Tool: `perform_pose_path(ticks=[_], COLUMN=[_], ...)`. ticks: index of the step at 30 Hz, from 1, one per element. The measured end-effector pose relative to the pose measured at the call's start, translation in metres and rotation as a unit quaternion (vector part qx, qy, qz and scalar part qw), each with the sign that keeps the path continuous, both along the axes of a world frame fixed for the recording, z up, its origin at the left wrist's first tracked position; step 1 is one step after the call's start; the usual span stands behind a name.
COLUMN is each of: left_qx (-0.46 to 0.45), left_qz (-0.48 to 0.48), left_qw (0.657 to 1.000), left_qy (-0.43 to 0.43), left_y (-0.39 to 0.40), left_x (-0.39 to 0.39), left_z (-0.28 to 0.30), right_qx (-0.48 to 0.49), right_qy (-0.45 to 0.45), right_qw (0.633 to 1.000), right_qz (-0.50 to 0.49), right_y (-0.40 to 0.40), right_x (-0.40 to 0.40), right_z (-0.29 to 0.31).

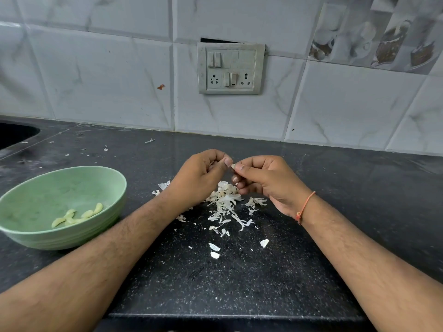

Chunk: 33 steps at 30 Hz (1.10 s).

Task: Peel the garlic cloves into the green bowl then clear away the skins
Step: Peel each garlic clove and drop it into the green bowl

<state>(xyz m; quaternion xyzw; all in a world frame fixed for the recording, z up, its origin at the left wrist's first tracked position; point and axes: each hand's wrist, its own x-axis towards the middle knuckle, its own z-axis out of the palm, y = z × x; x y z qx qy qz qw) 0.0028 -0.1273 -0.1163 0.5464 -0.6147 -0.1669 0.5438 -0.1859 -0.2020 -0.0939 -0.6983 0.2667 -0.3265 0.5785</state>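
My left hand (200,174) and my right hand (266,178) meet above the middle of the black counter, fingertips together on a small garlic clove (232,166), of which only a pale tip shows. Beneath them lies a heap of white garlic skins (225,200), with loose flakes scattered toward me. The green bowl (36,188) stands at the left and holds several peeled yellowish cloves (76,215). An orange thread circles my right wrist.
The black speckled counter (239,279) ends in a front edge close to me. A dark sink opening (14,134) sits at the far left. A tiled wall with a switchboard (230,68) rises behind. Stray skin bits (150,140) lie near the wall.
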Motion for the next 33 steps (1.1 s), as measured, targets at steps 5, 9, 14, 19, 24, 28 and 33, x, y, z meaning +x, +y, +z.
perform_pose_path(ticks=[5, 9, 14, 19, 24, 28, 33], left_qx=[-0.026, -0.04, -0.049, -0.071, -0.108, -0.134, -0.133], left_qz=[-0.003, 0.028, 0.05, 0.063, 0.088, 0.09, 0.082], left_qw=[0.998, 0.993, 0.993, 0.986, 0.967, 0.952, 0.944], left_qy=[-0.061, -0.103, -0.099, -0.139, -0.213, -0.259, -0.291], left_y=[0.003, 0.004, 0.005, 0.009, 0.011, 0.01, 0.008], left_x=[0.004, 0.005, 0.003, 0.0, 0.0, -0.001, -0.001], left_z=[0.001, 0.002, 0.003, 0.004, 0.006, 0.004, 0.001], right_qx=[0.021, 0.022, -0.026, -0.013, 0.057, 0.108, 0.158], right_qy=[0.001, 0.003, -0.011, -0.006, -0.032, -0.059, -0.067], right_qw=[1.0, 1.0, 0.999, 0.999, 0.998, 0.992, 0.985], right_qz=[-0.002, -0.004, -0.018, -0.029, -0.009, -0.016, -0.033], right_y=[0.002, 0.003, 0.004, 0.006, 0.01, 0.012, 0.014], right_x=[0.0, 0.0, -0.001, 0.001, 0.001, 0.002, 0.003], right_z=[0.003, 0.004, 0.004, 0.004, 0.007, 0.009, 0.01])
